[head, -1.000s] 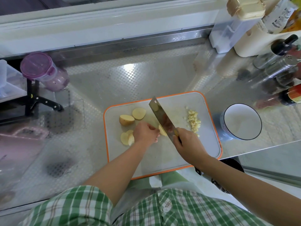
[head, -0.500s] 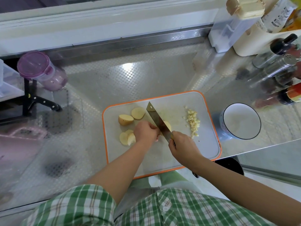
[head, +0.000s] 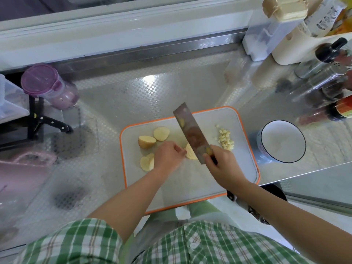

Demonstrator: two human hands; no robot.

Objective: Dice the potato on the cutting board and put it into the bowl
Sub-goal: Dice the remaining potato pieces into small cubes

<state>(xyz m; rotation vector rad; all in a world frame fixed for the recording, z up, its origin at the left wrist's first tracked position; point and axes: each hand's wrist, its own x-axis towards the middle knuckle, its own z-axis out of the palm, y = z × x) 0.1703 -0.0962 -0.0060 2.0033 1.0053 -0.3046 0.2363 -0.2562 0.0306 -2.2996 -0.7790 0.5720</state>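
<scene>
An orange-rimmed cutting board (head: 240, 161) lies on the steel counter. My left hand (head: 168, 156) holds a potato piece (head: 191, 154) cut into strips, fingers curled on its left side. My right hand (head: 222, 165) grips the handle of a cleaver (head: 192, 133), whose blade is tilted up over the strips with a bit of potato stuck on it. Potato chunks lie at the board's left: a skin-on wedge (head: 146, 141), a round slice (head: 161, 133) and slices (head: 146, 163) beside my left hand. A small pile of diced potato (head: 224, 139) sits at the right. A white bowl (head: 282, 141) stands right of the board.
A purple-lidded jar (head: 48, 86) and a black-handled knife (head: 55, 124) on a rack are at the left. Bottles and shakers (head: 323, 80) crowd the back right, with a white container (head: 274, 27) behind. The counter's front edge runs just below the bowl.
The cleaver came down into the potato piece half a second ago and is now lifted again, its blade tilted and showing its flat side. My left hand stays on the piece.
</scene>
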